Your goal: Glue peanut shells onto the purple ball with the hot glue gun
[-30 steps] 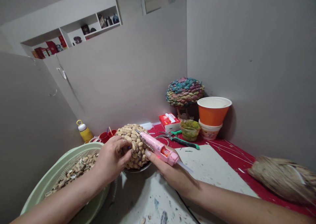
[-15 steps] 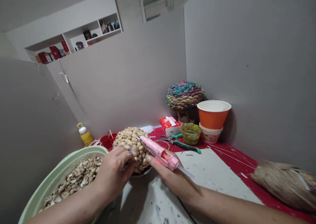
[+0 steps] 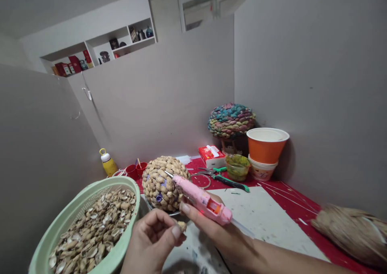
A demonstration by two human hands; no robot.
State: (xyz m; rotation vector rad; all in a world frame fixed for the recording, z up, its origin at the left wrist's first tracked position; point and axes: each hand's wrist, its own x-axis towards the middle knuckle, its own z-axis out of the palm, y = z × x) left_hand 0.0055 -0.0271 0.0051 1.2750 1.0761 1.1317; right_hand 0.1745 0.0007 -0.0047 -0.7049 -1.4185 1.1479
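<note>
A pink hot glue gun point(image 3: 196, 195) lies across my right hand point(image 3: 211, 221), whose fingers wrap beneath it, partly hidden. Its metal nozzle points up and left, in front of a round ball covered in peanut shells point(image 3: 167, 169). Purple patches show between the shells on the ball's near side. My left hand point(image 3: 157, 239) is pinched on a small peanut shell point(image 3: 182, 225), below the ball and apart from it. Left of that hand stands a green plastic basket point(image 3: 40, 237) with many loose half shells in it. The ball rests in a metal bowl, mostly hidden.
Behind are a yellow bottle point(image 3: 109, 165), red cups point(image 3: 141, 168), a tissue pack point(image 3: 211, 157), pliers point(image 3: 231, 183), a yellow-green bowl point(image 3: 237, 169) and stacked paper tubs point(image 3: 267, 145). A colourful woven dome point(image 3: 231, 120) stands against the wall. A brown fibre bundle point(image 3: 350, 233) lies at right.
My left hand has come away from the ball, down and toward me, with a peanut shell in its pinch. The purple patches are now uncovered. The glue gun has shifted slightly lower and right.
</note>
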